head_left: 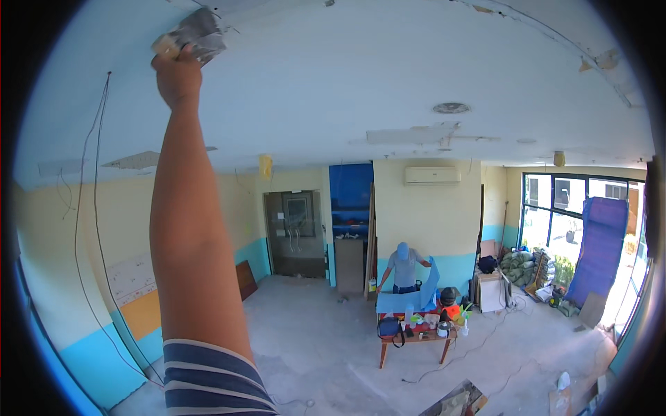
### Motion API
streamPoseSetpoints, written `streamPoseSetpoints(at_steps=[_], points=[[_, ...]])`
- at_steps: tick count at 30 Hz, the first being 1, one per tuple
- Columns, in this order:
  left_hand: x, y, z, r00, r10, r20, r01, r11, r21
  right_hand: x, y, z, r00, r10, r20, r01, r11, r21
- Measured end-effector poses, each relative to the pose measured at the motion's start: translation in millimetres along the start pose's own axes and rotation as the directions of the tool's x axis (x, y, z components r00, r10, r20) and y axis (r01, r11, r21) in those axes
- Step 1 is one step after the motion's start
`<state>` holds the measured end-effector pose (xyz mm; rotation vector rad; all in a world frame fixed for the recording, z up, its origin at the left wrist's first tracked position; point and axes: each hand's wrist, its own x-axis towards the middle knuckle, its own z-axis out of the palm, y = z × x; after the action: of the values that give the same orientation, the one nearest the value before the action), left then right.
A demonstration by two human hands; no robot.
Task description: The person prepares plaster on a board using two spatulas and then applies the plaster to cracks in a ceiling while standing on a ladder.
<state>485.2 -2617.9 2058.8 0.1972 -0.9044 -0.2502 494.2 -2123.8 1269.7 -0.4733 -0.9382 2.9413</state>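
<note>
We see our left hand point(177, 78) raised high at the upper left, the bare forearm rising almost straight from a dark striped sleeve point(215, 381). The fingers are closed around the pale handle of a broad-bladed putty knife point(201, 36), whose grey, smeared blade lies up by the white ceiling point(312, 83); we cannot tell whether its edge touches the surface. Our right hand is out of view, so we cannot tell how it is held.

Further along the ceiling we make out a round vent point(451, 108). On the far wall, an air conditioner point(432, 175) hangs above a co-worker point(404, 269) in a blue cap and grey shirt, who stands bent over a light blue sheet point(399, 303) with part of it lifted.

In front of the sheet is a wooden bench point(416, 340), crowded with small things, a dark blue bag point(390, 327) among them. To the left of the co-worker we see a glass door point(295, 239); to the right, green sacks point(519, 267) are heaped near the tall windows, where a purple-blue panel point(598, 249) stands upright against the panes.
</note>
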Motion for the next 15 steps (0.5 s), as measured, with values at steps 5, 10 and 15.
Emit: streamPoseSetpoints(at_steps=[5, 10, 15], points=[[-28, -51, -1, 0.996, -0.039, -0.075, 0.044, 0.997, 0.068, 28, 1, -21, 0.999, 0.033, 0.019, -0.035, 0.993, 0.117], [-208, -56, -49, 0.799, -0.181, 0.573, 0.514, 0.699, -0.496, 46, 2, -34, 0.986, 0.051, 0.156, -0.086, 0.971, 0.224], [-464, 24, -162, -0.161, -0.27, 0.949, 0.689, 0.658, 0.304, 58, -27, -6, 0.985, 0.148, 0.093, -0.163, 0.968, 0.189]])
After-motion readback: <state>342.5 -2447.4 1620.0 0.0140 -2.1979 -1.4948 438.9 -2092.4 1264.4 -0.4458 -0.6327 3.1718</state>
